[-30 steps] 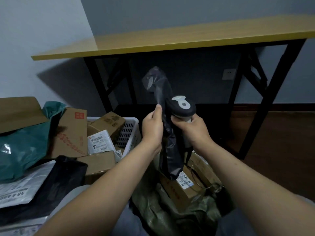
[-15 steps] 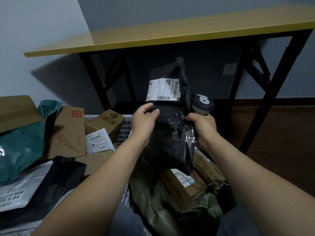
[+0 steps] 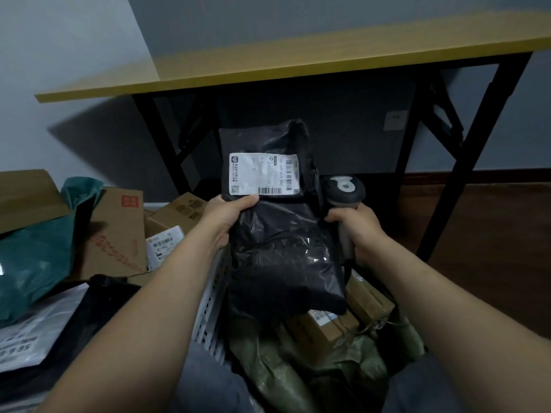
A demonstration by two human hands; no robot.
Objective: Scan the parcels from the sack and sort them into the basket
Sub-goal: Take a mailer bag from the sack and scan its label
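A black plastic parcel bag [image 3: 283,248] stands upright in front of me, its white shipping label [image 3: 264,173] facing the camera. My left hand [image 3: 226,217] grips its left edge just below the label, thumb on the front. My right hand [image 3: 359,234] holds the handle of a grey and white barcode scanner [image 3: 343,189], which sits just right of the bag and partly behind it; the fingers also touch the bag's right edge. Below lies the olive green sack [image 3: 298,368] with brown cardboard parcels [image 3: 369,299] in it. The white basket [image 3: 210,308] stands to the left, holding several boxes.
A yellow-topped table [image 3: 298,55] with black folding legs stands right ahead. On the left lie cardboard boxes [image 3: 119,234], a teal bag [image 3: 32,257] and a black mailer [image 3: 89,308] with labelled white mailers. Dark wooden floor [image 3: 492,248] stretches on the right.
The bag has turned from edge-on to flat, so its label now faces me. The scanner has shifted from in front of the bag to its right side.
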